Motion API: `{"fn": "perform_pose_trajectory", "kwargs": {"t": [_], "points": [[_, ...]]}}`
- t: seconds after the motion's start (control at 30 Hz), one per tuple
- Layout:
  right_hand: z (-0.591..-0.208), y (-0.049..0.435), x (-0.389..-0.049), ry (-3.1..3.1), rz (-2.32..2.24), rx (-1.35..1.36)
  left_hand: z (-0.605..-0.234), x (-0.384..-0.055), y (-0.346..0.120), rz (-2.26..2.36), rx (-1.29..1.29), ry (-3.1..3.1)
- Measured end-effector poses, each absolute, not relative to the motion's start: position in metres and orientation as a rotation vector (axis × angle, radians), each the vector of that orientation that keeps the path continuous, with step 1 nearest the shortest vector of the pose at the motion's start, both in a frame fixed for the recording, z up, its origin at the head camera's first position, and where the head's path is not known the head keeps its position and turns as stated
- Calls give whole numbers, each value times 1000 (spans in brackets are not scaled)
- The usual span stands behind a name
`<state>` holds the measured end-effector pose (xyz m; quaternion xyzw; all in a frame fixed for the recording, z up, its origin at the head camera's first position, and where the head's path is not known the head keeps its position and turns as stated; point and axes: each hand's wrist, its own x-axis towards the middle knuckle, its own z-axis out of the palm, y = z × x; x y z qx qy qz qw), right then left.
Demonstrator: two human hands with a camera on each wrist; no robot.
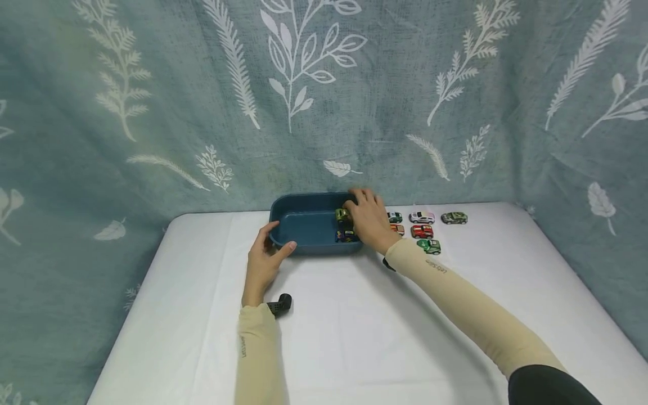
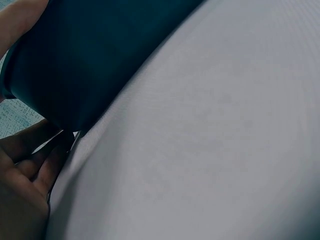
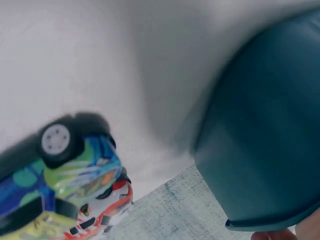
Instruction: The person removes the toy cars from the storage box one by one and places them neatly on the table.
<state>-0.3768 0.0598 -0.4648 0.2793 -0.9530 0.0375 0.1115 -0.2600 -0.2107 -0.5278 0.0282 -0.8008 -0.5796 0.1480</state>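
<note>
A dark blue rectangular bin [image 1: 314, 248] stands at the back of the white table. My left hand [image 1: 264, 264] grips its left end, thumb by the front rim and fingers spread along the side; in the left wrist view, fingers curl below the bin's edge. At the opposite end, my right hand [image 1: 370, 220] holds the right rim, its fingers bent over the back corner. A green toy car [image 1: 342, 214] and a dark blue toy car [image 1: 346, 236] lie inside the bin at the right. My right hand hides part of that end.
Right of the bin are several more toy cars, among them a white one [image 1: 422, 217], a red one [image 1: 422, 231], a green one [image 1: 429, 246] and a camouflage one [image 1: 454, 217]. A patterned green curtain [image 1: 304, 140] hangs behind the table [image 1: 364, 349].
</note>
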Motion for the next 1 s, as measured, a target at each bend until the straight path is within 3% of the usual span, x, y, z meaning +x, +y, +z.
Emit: {"fn": "perform_pose_trajectory", "kwargs": {"t": [0.6,0.8,1.0], "points": [[-463,76,-379,-2607,74,916,-526,-259,-209,-1695,80,-2289],[-450,111,-377,-2540,223,870,-527,-258,-208,-1699,82,-2288],[-438,177,-381,-2547,188,814,-527,-257,-207,-1696,97,-2302]]}}
